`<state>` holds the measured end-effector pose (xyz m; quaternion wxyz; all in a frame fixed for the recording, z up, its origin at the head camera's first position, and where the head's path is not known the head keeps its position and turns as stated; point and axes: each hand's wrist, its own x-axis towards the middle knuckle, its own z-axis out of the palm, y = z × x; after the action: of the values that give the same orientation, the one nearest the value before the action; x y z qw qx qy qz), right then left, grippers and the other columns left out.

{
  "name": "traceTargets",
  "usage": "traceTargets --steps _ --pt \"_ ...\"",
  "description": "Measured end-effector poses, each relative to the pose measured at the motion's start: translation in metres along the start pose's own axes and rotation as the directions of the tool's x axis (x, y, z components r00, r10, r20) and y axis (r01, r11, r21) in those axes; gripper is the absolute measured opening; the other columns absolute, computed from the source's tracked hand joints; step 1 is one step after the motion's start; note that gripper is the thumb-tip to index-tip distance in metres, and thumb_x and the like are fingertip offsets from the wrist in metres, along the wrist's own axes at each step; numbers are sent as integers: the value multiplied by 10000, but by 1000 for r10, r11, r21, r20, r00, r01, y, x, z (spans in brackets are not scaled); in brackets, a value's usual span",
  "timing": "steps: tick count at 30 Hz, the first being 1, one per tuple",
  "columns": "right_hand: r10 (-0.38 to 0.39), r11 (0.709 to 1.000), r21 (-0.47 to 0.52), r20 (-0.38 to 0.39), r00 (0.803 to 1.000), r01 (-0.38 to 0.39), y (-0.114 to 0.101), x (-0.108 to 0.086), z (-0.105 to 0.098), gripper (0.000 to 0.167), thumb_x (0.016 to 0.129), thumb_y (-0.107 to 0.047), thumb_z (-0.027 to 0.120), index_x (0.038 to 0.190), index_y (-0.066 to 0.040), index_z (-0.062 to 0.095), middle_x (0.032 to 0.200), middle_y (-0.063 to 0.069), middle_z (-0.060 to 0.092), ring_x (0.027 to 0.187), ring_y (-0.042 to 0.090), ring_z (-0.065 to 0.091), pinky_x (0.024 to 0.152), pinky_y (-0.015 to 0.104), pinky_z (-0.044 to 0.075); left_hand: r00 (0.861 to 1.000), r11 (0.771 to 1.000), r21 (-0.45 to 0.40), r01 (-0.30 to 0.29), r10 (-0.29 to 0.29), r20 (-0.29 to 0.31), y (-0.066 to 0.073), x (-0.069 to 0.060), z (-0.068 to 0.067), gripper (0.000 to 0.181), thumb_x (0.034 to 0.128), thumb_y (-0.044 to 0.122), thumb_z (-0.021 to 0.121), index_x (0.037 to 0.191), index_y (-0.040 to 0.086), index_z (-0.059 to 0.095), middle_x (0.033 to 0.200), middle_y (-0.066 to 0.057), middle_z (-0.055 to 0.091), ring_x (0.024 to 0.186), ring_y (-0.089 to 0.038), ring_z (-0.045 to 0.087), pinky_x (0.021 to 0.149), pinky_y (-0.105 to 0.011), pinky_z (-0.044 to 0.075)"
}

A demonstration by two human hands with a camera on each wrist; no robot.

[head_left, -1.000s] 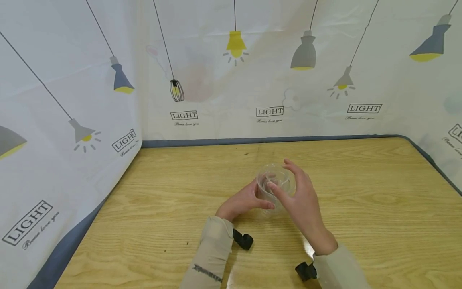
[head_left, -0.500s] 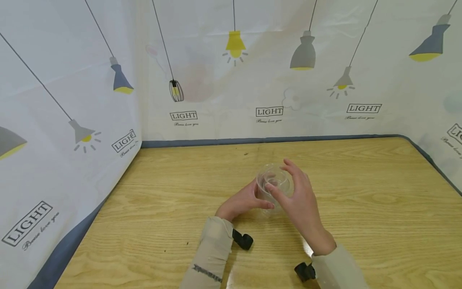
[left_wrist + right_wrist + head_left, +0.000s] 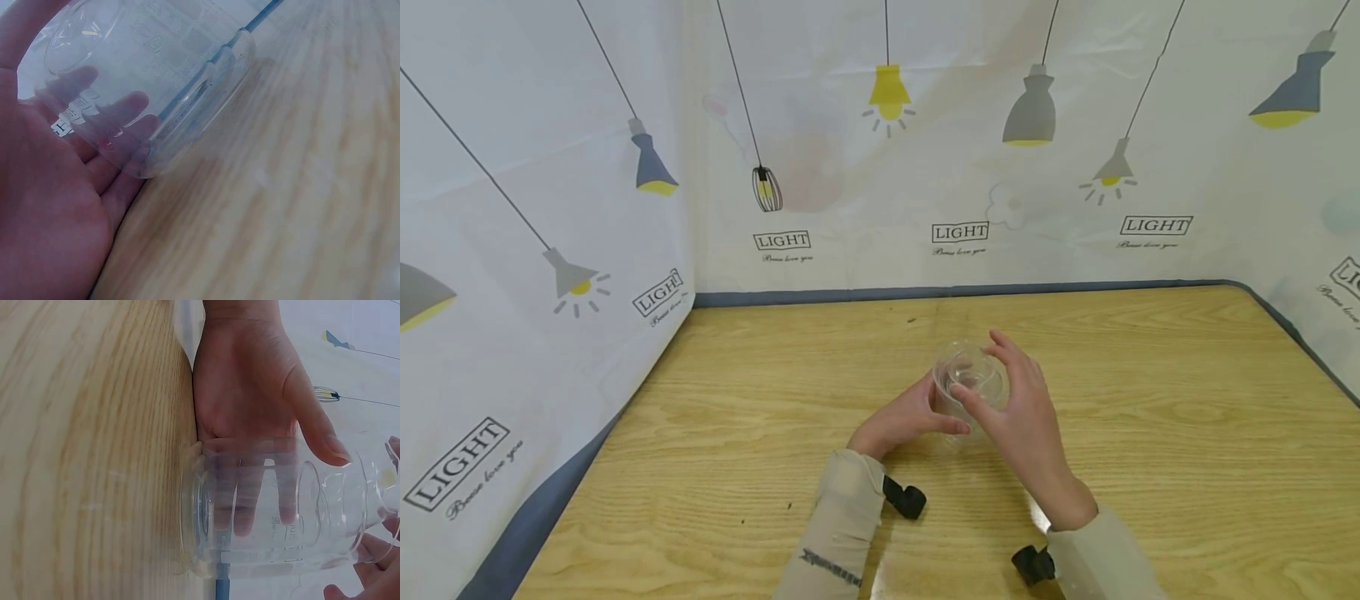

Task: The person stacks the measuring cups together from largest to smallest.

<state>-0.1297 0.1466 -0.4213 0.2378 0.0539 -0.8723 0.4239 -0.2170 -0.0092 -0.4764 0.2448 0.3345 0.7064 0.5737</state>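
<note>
A clear plastic cup (image 3: 953, 406) stands upright on the table, with a second clear cup (image 3: 337, 494) partly inside it and rising above its rim. My left hand (image 3: 906, 415) holds the outer cup low on its left side. Its fingers show through the plastic in both wrist views, with the thumb (image 3: 319, 437) across the near side. From the right, my right hand (image 3: 1028, 421) grips the upper cup near its rim, thumb on the near side and fingers on the far side. In the right wrist view only some right fingers (image 3: 378, 565) show, at the frame's edge.
The wood-grain table (image 3: 760, 367) spreads around both hands. A white sheet (image 3: 850, 183) printed with lamps and lettering closes off the back and sides. Black wrist mounts (image 3: 907, 500) hang near the beige sleeves (image 3: 842, 525).
My right hand has moved very slightly left, and the upper cup has shifted a little inside the outer one. The left hand stays still.
</note>
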Motion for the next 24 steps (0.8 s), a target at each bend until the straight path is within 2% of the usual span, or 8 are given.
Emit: traceTargets --steps 24 --pt "-26 1000 -12 -6 1000 26 2 1 -1 624 758 -458 661 1248 -121 473 1370 -43 371 1265 214 301 954 518 284 1000 1000 16 -3 3 -7 0 -1 0 843 761 184 717 1411 277 188 1374 162 300 1223 -39 333 995 -349 285"
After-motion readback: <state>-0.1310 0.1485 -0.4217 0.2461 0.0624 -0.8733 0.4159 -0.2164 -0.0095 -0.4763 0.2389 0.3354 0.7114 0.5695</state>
